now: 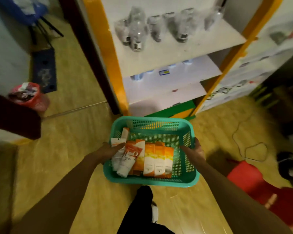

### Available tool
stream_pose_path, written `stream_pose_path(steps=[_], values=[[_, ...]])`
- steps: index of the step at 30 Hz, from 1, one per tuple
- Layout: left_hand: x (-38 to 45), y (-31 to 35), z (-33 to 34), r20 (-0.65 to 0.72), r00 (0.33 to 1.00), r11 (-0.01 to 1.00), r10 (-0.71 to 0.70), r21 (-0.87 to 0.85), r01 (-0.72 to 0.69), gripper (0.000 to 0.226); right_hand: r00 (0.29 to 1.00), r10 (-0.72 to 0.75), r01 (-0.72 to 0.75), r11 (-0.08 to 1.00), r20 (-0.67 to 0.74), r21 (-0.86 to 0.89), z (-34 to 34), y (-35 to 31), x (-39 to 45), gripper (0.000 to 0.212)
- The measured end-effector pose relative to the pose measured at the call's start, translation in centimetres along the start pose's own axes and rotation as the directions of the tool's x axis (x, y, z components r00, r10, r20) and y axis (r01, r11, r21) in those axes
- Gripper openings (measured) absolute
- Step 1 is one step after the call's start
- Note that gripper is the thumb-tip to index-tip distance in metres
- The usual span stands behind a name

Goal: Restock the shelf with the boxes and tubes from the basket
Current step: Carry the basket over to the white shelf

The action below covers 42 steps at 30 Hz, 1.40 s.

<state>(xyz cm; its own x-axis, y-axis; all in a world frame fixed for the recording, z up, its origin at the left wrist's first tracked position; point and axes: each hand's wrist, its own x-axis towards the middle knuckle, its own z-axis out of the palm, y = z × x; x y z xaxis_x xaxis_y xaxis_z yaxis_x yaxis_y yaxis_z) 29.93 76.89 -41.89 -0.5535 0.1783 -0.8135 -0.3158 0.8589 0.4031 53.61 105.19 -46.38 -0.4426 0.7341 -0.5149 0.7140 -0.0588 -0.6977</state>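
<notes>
Both hands carry the basket level, so nothing slides: left hand and right hand each grip a side rim. Boxes and tubes inside, shelf just ahead, not yet restocked.

We see teal perforated basket before shelf. Inside, orange-and-white boxes lie side by side, middle to left; white tubes beside them at left wall. Shelf: white boards, orange frame.
</notes>
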Motion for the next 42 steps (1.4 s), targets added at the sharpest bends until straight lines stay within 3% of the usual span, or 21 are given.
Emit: stream_pose_path(steps=[3,4,8,11,13,20,23,25,27,29,31,34,37,42], values=[[0.0,5.9,2.3,0.111,0.993,0.999,0.029,0.024,-0.032,0.060,0.997,0.054,-0.050,0.996,-0.053,0.072,-3.5,0.7,3.0,0.062],[0.4,7.7,2.9,0.150,0.988,0.999,0.026,0.030,-0.031,0.059,0.995,0.083,-0.078,0.993,-0.062,0.083,-4.6,0.8,4.0,0.067],[2.2,14.1,5.1,0.280,0.959,0.993,0.043,0.091,-0.071,0.070,0.975,0.180,-0.165,0.979,-0.131,0.121,-9.4,0.6,7.2,0.073],[4.4,17.9,6.9,0.326,0.944,0.986,0.038,0.141,-0.089,0.102,0.972,0.180,-0.157,0.976,-0.154,0.152,-13.1,0.5,9.4,0.062],[5.2,20.5,8.6,0.323,0.945,0.982,0.051,0.158,-0.107,0.111,0.966,0.204,-0.178,0.971,-0.161,0.160,-15.7,0.5,11.3,0.060],[7.8,30.3,16.6,0.300,0.952,0.976,0.059,0.185,-0.119,0.110,0.972,0.196,-0.163,0.959,-0.127,0.232,-26.0,2.8,20.1,0.047],[7.6,35.8,21.9,0.303,0.950,0.980,0.076,0.154,-0.127,0.098,0.976,0.175,-0.133,0.950,-0.129,0.282,-31.5,3.7,24.4,0.049],[7.5,39.4,25.4,0.241,0.967,0.987,0.080,0.118,-0.111,0.093,0.981,0.154,-0.116,0.954,-0.118,0.278,-35.4,4.1,27.2,0.037],[7.2,43.4,28.8,0.197,0.976,0.978,0.090,0.170,-0.124,0.103,0.981,0.156,-0.123,0.959,-0.112,0.254,-39.2,4.7,30.0,0.032],[6.5,47.7,31.9,0.196,0.977,0.965,0.084,0.229,-0.129,0.100,0.974,0.185,-0.152,0.961,-0.130,0.230,-43.1,5.4,32.8,0.045],[6.0,51.3,34.9,0.205,0.976,0.955,0.073,0.269,-0.127,0.081,0.975,0.182,-0.154,0.967,-0.126,0.202,-46.8,5.3,35.5,0.061],[5.7,56.4,38.6,0.201,0.979,0.957,0.041,0.275,-0.096,0.078,0.974,0.184,-0.158,0.970,-0.136,0.183,-51.9,5.7,40.1,0.074],[7.2,60.6,41.8,0.243,0.970,0.966,0.011,0.248,-0.074,0.067,0.965,0.219,-0.192,0.964,-0.142,0.183,-56.1,6.4,44.4,0.066],[12.2,66.7,46.4,0.306,0.951,0.967,-0.049,0.251,-0.031,0.071,0.967,0.205,-0.176,0.967,-0.152,0.185,-61.9,4.3,49.3,0.046]])
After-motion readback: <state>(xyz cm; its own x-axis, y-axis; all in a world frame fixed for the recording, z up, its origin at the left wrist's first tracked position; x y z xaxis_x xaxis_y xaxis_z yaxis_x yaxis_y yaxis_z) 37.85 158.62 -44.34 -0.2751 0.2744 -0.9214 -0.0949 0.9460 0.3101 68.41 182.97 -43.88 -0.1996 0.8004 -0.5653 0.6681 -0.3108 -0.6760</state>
